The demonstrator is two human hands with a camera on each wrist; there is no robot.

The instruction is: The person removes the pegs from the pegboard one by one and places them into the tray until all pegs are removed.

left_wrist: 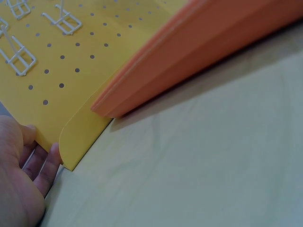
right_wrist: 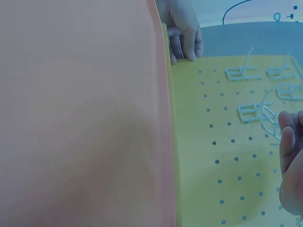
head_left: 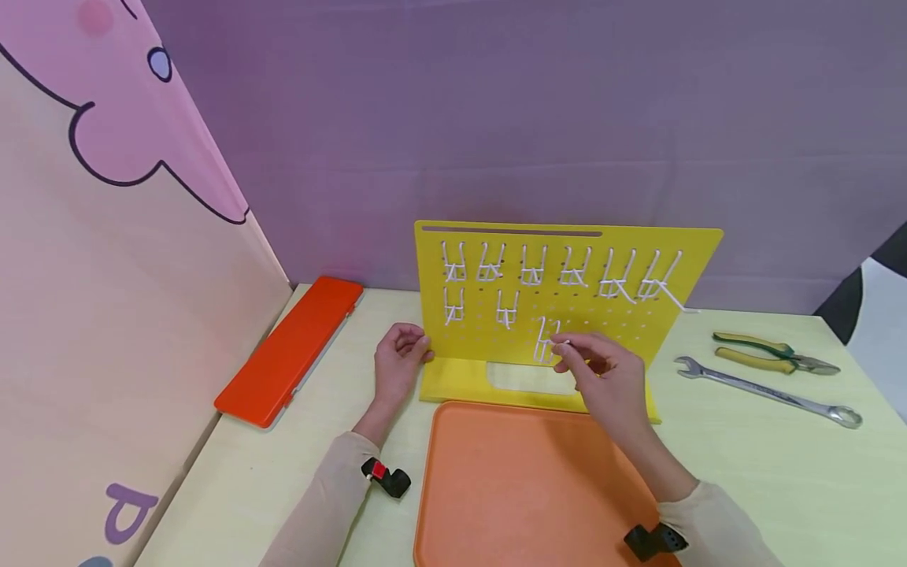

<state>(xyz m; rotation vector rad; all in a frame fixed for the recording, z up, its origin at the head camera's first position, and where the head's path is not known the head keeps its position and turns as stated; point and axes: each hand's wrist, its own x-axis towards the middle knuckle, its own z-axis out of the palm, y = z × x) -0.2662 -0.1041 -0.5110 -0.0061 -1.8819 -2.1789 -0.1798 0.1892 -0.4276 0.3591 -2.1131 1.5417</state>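
Observation:
A yellow pegboard (head_left: pixel 489 342) stands upright on its base, with several white wire hooks (head_left: pixel 572 276) in two rows on its face. My left hand (head_left: pixel 399 364) holds the board's lower left edge; in the left wrist view its thumb lies at the front and other fingers reach behind the edge. Between the thumb and fingers of my right hand (head_left: pixel 605 376) is a pinched white wire hook (head_left: pixel 543 350), held in front of the lower middle of the board. Whether that hook touches the holes cannot be told. In the right wrist view, the right fingers partly hide it.
An orange tray (head_left: pixel 510 480) lies before the pegboard, close to its base. To the left is a red flat case (head_left: pixel 290 354). Pliers (head_left: pixel 775 354) with green-yellow handles and a combination wrench (head_left: pixel 768 391) lie at the right. A purple backdrop (head_left: pixel 531 118) hangs behind.

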